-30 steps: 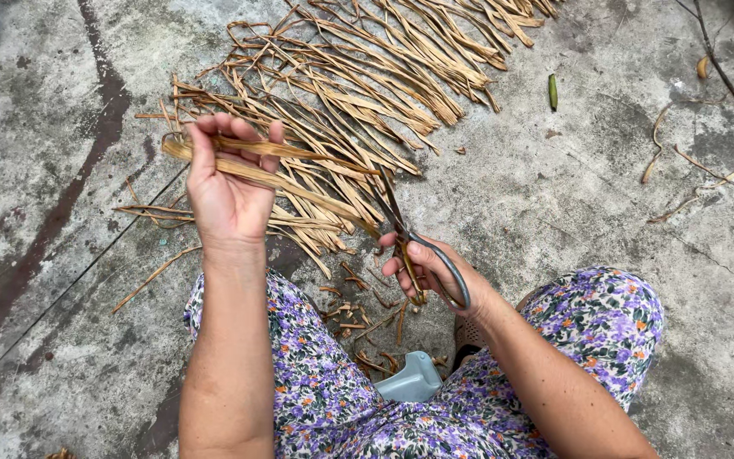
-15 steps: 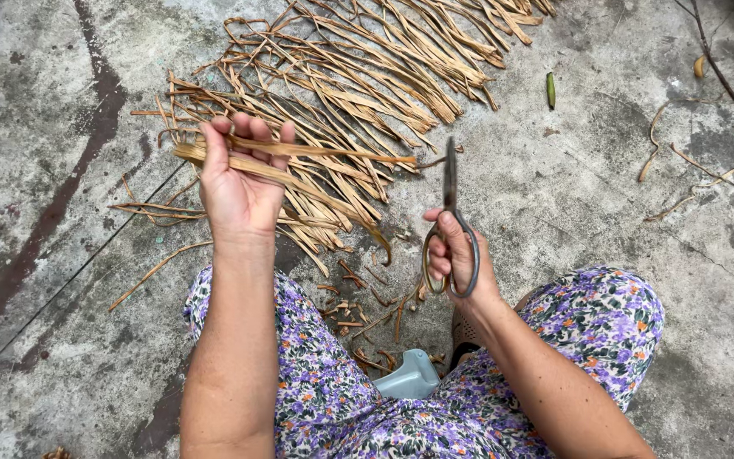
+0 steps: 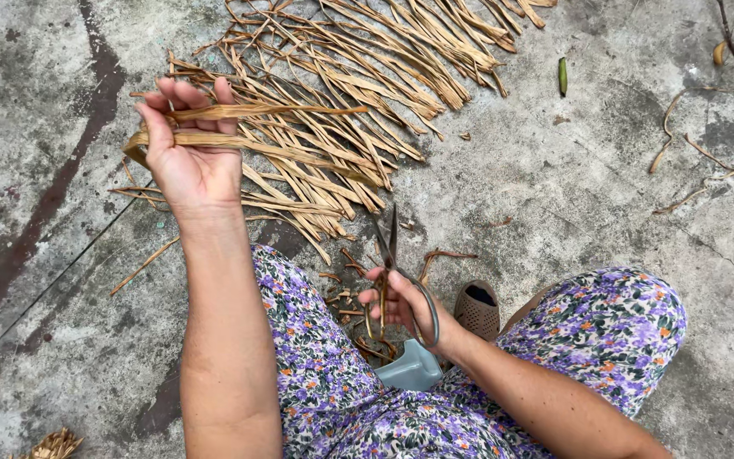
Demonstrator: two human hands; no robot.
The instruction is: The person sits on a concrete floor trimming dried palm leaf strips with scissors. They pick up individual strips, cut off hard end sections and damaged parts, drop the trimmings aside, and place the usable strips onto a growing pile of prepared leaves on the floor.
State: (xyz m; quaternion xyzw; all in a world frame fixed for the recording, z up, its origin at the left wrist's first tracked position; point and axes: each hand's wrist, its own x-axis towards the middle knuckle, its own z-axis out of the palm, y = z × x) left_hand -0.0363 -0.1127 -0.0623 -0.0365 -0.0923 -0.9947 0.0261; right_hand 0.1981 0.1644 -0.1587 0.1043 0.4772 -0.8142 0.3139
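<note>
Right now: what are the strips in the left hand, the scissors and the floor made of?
Strips: dried plant leaf, it seems; tan, matte, fibrous, curling.
Scissors: dark metal, dull, probably steel; thin looped handles.
Floor: concrete by its look; grey, rough, stained.

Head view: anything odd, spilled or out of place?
Nothing is damaged or spilled. One green pod lies alone on the concrete, apart from the dry leaf strips. Short cut scraps litter the ground between the knees. The left hand holds strips, and the right hand holds scissors, blades up.
</note>
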